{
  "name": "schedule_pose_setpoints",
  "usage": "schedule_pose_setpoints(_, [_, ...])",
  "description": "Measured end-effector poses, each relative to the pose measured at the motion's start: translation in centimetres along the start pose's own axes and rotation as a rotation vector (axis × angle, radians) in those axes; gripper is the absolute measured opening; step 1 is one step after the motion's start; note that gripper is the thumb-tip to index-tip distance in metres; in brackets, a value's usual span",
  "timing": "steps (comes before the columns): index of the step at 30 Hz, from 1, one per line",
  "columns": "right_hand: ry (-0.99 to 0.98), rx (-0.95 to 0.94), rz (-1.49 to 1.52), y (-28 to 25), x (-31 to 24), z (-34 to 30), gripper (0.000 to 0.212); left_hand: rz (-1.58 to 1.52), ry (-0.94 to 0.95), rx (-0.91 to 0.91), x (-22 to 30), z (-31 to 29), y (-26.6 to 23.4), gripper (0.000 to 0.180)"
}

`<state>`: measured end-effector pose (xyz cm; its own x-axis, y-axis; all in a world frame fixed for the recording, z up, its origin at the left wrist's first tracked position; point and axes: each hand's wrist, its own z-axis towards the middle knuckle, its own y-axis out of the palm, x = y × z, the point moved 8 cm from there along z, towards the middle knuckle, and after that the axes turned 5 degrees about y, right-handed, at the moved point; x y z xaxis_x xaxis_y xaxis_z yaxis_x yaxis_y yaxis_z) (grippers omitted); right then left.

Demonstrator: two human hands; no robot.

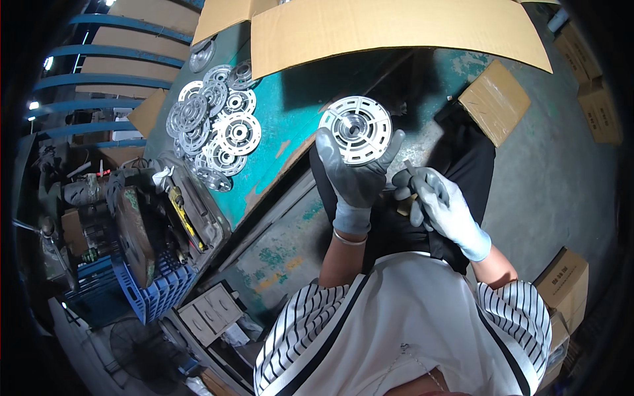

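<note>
My left hand, in a grey-coated glove, holds up a round slotted metal disc with a stepped hub in its middle. The thumb and fingers grip its lower edge. Just right of it and lower, my gloved right hand is closed round a small slim tool whose grey tip pokes up past the fingers. Most of that tool is hidden, so its kind cannot be told. Both hands are over my lap, with the disc and tool apart. A pile of similar metal discs lies on the green worktable to the left.
A large open cardboard box spans the far side. Another carton stands to the right, with more boxes at the right rim. At left are a blue plastic crate, a small drawer cabinet and blue rails.
</note>
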<state>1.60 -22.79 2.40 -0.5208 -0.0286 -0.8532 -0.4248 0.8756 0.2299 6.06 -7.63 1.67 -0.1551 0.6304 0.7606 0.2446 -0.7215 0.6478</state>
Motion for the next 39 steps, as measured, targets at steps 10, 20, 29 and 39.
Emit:
schedule_pose_setpoints(10, [-0.290, 0.198, -0.523, 0.7, -1.4, 1.0, 0.025, -0.073, -0.139, -0.067, -1.4, -2.1, -0.7, 0.044])
schedule_pose_setpoints(20, [-0.436, 0.319, -0.727, 0.9, -2.4, 0.8, 0.015, -0.262, -0.179, -0.047, -2.0, -2.3, -0.1, 0.040])
schedule_pose_setpoints(29, [-0.386, 0.259, -0.540, 0.3, -1.3, 1.0, 0.015, -0.360, -0.245, -0.120, -3.7, -2.5, -2.0, 0.049])
schedule_pose_setpoints(39, [-0.493, 0.312, -0.793, 0.8, -1.4, 1.1, 0.016, -0.288, -0.195, -0.033, -3.2, -2.0, -1.1, 0.037])
